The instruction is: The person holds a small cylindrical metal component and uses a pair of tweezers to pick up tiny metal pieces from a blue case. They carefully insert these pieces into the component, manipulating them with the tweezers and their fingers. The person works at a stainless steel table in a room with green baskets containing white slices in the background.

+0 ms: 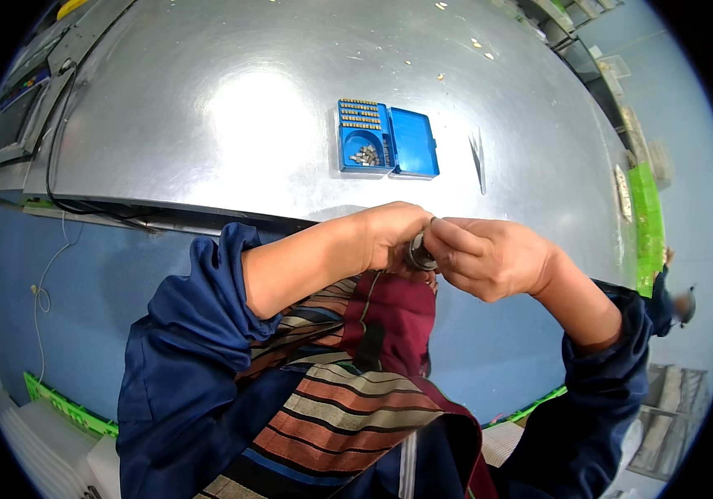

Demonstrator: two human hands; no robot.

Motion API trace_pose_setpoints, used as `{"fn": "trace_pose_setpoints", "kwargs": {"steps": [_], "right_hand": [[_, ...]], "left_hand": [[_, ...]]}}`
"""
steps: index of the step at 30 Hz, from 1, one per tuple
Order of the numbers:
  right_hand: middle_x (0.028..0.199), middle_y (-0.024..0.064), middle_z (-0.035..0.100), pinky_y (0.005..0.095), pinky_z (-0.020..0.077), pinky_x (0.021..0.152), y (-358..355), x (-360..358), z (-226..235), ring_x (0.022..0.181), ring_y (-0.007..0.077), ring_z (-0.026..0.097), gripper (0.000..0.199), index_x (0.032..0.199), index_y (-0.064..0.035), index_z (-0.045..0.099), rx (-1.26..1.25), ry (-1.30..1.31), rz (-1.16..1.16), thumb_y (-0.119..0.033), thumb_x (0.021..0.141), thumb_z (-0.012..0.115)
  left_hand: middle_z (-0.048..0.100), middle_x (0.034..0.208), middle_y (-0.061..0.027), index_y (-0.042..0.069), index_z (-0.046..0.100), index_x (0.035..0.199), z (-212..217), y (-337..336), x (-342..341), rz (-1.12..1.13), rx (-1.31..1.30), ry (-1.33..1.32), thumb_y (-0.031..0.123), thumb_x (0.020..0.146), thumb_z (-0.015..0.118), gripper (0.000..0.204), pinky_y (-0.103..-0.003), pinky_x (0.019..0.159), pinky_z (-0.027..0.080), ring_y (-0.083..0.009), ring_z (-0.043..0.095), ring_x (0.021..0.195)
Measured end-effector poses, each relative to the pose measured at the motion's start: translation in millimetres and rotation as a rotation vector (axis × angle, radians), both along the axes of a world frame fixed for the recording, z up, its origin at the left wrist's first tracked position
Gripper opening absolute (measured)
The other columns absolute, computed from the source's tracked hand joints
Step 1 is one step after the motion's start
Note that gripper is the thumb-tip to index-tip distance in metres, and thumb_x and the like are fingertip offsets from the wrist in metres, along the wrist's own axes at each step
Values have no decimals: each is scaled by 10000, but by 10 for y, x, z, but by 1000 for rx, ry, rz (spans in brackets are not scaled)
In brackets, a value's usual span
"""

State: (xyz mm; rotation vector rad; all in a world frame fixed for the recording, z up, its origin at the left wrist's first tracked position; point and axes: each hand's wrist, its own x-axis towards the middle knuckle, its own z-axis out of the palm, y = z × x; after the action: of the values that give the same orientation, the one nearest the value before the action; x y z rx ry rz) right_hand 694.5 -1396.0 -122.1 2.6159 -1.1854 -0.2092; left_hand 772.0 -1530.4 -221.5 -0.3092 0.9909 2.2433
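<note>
Close to the table's near edge, both hands meet around a small dark metal cylindrical part (419, 253). My left hand (396, 234) is wrapped round it from the left. The fingers of my right hand (485, 256) are closed against its upper right side, partly hiding it; anything smaller between these fingertips is too small to make out. Beyond the hands lies an opened blue plastic case (413, 137). Its left half holds rows of small brass-coloured pieces (360, 114) and a round well with loose silvery bits (366, 155). Metal tweezers (479, 162) lie right of the case.
The shiny metal table (207, 150) stretches ahead, with small scraps at its far side. A dark cable (55, 166) hangs by equipment on the left. A green crate (645, 229) stands at the right edge, where another person (676, 303) is partly visible.
</note>
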Motion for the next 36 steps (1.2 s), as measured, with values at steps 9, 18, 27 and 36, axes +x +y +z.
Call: {"fn": "trace_pose_setpoints", "kwargs": {"steps": [9, 18, 27, 36], "right_hand": [[757, 51, 530, 294, 471, 611, -35, 95, -11, 753, 196, 532, 163, 767, -40, 581, 103, -157, -393, -109, 621, 606], [643, 84, 534, 353, 472, 523, 30, 226, -71, 599, 256, 582, 115, 728, -43, 536, 106, -284, -912, -123, 783, 598], [648, 191, 597, 358, 493, 544, -101, 301, -105, 569, 297, 604, 200, 887, 73, 562, 180, -659, -1423, -73, 751, 569], [625, 107, 597, 248, 469, 514, -109, 283, -121, 562, 134, 585, 305, 977, 95, 549, 414, -1240, -1674, -130, 790, 632]], "left_hand": [[564, 756, -100, 7, 528, 893, -194, 107, 9, 186, 198, -69, 143, 900, 426, 171, -354, 590, 498, -211, 574, 665], [561, 833, -133, -13, 491, 902, 30, 102, 69, 407, 77, -152, 170, 927, 377, 217, -356, 563, 511, -220, 577, 663], [567, 851, -137, -30, 498, 955, 1, 167, 64, 411, 47, -145, 186, 931, 363, 256, -343, 569, 502, -216, 574, 669], [574, 879, -153, -50, 483, 1000, -73, 78, 69, 322, 122, -55, 185, 937, 298, 305, -335, 590, 498, -216, 576, 691]]}}
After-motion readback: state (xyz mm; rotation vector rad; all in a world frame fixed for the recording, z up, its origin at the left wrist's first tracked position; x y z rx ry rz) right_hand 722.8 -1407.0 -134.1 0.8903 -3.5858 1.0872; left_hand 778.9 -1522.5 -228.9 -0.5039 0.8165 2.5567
